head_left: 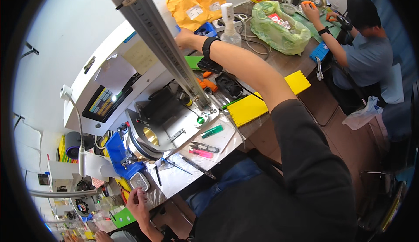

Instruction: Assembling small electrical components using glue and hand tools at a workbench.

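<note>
My left hand (138, 204) is at the lower left, just in front of a small clear-looking dish (139, 182). Its fingers are drawn together in a pinch, and whatever they may hold is too small to make out. My right arm reaches far across the bench. Its hand (185, 39) is beside a blue bin (207, 29) below yellow padded envelopes (187, 10); the upright metal column (159, 37) hides its fingers. Between my arms stands a white machine with a round, brass-coloured fixture (151, 136) and a lit screen (108, 103).
On the bench's near edge lie thread snips (205, 147), pink (200, 153) and green (212, 131) tools, and tweezers (198, 168). A yellow board (248, 110) juts past the edge under my right arm. A green plastic bag (279, 32) sits farther right, near a seated co-worker (369, 54).
</note>
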The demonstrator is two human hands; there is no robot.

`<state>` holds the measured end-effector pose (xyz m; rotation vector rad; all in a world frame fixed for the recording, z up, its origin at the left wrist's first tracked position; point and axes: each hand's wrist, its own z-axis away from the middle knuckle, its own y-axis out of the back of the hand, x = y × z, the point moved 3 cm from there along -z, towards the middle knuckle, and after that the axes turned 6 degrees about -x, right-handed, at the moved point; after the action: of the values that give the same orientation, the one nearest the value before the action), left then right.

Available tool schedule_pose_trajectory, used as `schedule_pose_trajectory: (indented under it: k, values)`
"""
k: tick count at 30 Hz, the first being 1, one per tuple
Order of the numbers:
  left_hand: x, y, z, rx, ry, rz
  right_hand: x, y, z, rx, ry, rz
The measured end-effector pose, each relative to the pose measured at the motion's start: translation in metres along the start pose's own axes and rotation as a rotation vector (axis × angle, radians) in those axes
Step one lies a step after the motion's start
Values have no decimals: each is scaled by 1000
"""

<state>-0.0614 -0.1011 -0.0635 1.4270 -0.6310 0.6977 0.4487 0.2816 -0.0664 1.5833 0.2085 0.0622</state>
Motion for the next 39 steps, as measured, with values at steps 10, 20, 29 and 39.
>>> schedule_pose_trajectory:
  k: [10, 20, 29, 39]
  values:
    - [-6, 12, 6, 68, 66, -30, -13, -44, 8, -264, 24, -1840]
    - [-10, 12, 3, 63, 77, -24, -5, -38, -13, -109, 44, -1884]
    - [-12, 19, -9, 88, 61, 41, 17, -39, -19, 53, -14, -1914]
    - [-11, 17, -12, 122, -111, 106, -6, -8, 39, 277, -184, -1688]
